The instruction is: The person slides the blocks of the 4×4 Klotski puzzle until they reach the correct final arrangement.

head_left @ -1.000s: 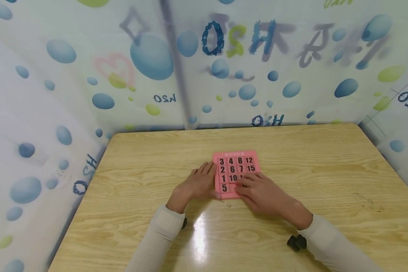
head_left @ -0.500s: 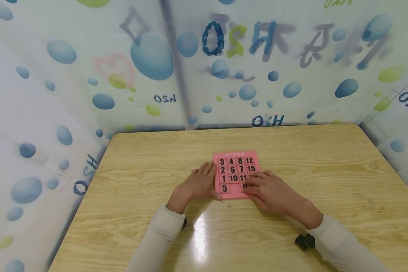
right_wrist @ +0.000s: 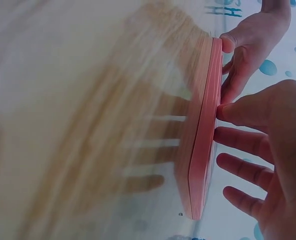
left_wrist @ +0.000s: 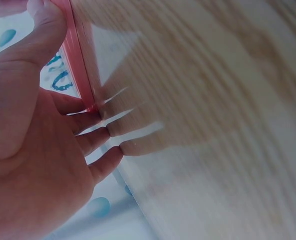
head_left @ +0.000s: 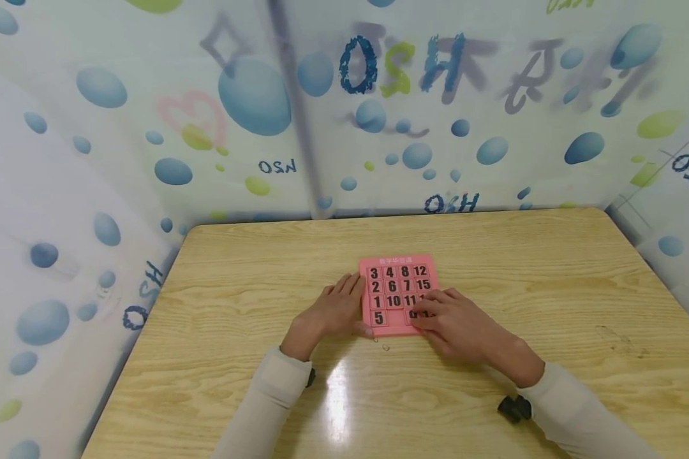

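Observation:
A pink sliding number puzzle point(head_left: 396, 331) lies flat on the table, with black-numbered tiles in rows. The bottom row shows a 5 tile point(head_left: 378, 318), then a bare slot point(head_left: 396, 317), then a partly covered tile that looks like a 9. My left hand point(head_left: 335, 309) rests at the puzzle's left side, fingers extended along the edge and thumb at the near left corner. My right hand point(head_left: 462, 325) lies over the lower right part, thumb and fingertips touching the tiles there. Its fingers hide the lower right tiles. In the right wrist view the puzzle's side point(right_wrist: 200, 150) shows edge-on.
The wooden table point(head_left: 252, 268) extends around the puzzle on every side. Patterned curtain-like walls point(head_left: 333, 146) stand behind it and to the left and right. Small marks point(head_left: 386, 347) show on the tabletop just in front of the puzzle.
My right hand has shifted right across the puzzle during the first half second, uncovering the 11 tile and part of the bottom row. Since then it stays put. My left hand has kept its place.

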{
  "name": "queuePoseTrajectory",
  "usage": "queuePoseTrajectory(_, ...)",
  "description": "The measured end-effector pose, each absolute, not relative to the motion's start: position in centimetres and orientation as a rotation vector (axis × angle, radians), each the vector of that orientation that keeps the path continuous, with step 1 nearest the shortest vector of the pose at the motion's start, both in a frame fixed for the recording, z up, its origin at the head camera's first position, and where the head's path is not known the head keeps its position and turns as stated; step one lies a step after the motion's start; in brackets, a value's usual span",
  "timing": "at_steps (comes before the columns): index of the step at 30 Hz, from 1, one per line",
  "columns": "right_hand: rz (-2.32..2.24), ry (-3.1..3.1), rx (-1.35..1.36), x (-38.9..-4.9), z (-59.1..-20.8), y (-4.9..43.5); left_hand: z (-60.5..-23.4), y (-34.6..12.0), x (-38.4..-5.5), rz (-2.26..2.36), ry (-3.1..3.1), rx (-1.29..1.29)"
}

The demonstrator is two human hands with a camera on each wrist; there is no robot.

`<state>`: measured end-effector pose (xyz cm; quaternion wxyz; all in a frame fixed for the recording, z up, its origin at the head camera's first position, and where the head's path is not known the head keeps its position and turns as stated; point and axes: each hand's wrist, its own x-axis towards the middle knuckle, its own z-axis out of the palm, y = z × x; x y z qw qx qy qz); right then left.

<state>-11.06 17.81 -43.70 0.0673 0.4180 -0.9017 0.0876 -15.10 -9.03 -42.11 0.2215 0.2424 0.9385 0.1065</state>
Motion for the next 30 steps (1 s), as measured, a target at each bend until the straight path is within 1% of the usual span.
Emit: queuePoseTrajectory(30,0.266,-2.767,1.261,-10.9,-43.5,16.0,-42.1,-9.1,-15.1,0.282,2.591,0.677)
